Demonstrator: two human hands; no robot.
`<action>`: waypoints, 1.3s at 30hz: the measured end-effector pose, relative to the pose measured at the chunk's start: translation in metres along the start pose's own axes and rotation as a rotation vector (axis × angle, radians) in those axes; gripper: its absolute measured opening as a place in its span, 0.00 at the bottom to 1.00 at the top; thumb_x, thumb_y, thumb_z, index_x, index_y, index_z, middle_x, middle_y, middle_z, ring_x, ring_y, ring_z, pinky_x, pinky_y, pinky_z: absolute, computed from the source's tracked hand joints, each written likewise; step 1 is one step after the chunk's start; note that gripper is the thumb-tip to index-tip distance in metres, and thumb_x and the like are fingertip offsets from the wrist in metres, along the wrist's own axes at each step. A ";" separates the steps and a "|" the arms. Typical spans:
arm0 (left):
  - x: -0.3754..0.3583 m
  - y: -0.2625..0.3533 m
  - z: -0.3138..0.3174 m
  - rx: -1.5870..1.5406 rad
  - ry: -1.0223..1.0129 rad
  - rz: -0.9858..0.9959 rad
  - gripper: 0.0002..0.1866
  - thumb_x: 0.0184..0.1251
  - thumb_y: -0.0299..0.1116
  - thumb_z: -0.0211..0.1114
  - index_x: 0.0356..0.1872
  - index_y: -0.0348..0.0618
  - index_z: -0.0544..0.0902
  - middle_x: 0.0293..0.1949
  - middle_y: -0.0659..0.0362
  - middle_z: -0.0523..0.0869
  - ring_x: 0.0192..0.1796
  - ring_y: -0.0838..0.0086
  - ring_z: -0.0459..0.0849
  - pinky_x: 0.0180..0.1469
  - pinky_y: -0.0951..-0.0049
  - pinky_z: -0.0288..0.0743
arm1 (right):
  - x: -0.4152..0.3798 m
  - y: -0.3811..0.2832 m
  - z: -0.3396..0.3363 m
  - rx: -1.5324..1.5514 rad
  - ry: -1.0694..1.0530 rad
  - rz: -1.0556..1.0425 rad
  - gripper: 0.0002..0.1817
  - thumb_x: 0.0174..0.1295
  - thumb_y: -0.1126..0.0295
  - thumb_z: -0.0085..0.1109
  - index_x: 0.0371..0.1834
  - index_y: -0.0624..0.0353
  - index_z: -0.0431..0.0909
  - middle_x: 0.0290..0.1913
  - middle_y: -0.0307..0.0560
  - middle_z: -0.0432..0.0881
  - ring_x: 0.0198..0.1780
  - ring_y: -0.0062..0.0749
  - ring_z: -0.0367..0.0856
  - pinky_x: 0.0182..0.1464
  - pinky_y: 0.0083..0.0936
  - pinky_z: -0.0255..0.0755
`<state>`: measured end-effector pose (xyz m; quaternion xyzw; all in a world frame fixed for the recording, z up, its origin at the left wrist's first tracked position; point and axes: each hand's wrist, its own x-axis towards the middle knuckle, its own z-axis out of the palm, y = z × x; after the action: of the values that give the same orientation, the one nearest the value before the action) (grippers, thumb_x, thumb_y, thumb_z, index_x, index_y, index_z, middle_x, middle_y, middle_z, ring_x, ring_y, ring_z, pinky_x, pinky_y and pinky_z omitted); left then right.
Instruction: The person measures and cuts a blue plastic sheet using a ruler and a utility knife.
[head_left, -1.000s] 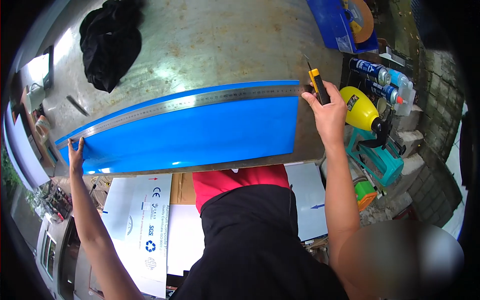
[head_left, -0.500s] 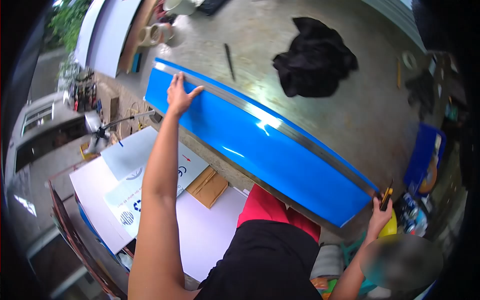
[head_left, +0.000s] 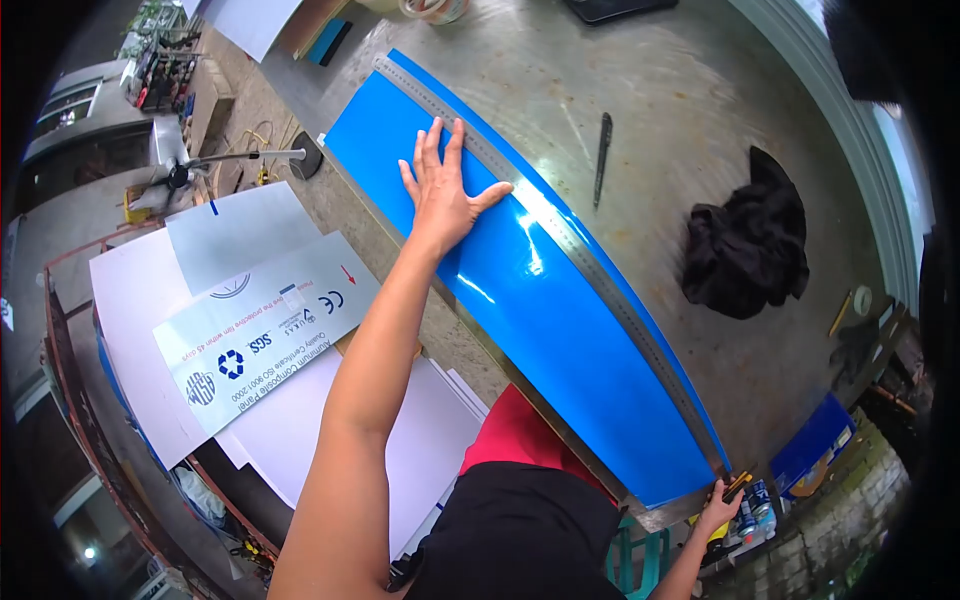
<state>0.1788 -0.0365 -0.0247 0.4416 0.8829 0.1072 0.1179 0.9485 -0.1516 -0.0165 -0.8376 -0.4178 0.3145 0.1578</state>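
A long blue panel (head_left: 530,330) lies slantwise along the near edge of the table, with a steel ruler (head_left: 557,232) stretched along its far side. My left hand (head_left: 443,200) rests with spread fingers on the panel, fingertips and thumb reaching the ruler nearer its upper-left end. Down at the lower-right end of the panel, my right hand (head_left: 717,510) is closed around a yellow and black utility knife (head_left: 738,487), beside the end of the ruler. The blade tip is too small to make out.
A black pen (head_left: 603,160) and a crumpled black cloth (head_left: 748,240) lie on the metal table (head_left: 640,60). A blue bin (head_left: 812,447) and cans stand past the right end. Printed composite panels (head_left: 265,325) are stacked at left, near a fan (head_left: 172,175).
My left hand has slid along the panel away from its upper-left end, its fingers now spread wider. The knife stays in my right hand at the ruler's other end. The view has turned.
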 end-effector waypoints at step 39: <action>0.057 -0.019 -0.063 -0.128 0.130 -0.084 0.58 0.52 0.59 0.84 0.80 0.41 0.65 0.80 0.50 0.65 0.83 0.53 0.59 0.82 0.40 0.44 | -0.103 -0.473 0.216 0.051 -0.708 -0.577 0.34 0.74 0.83 0.50 0.83 0.62 0.60 0.60 0.53 0.83 0.53 0.29 0.83 0.55 0.26 0.80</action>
<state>0.1126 -0.0071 0.0235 0.3877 0.8979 0.1866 0.0929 0.4758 0.0504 0.1111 -0.5239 -0.6544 0.5347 0.1070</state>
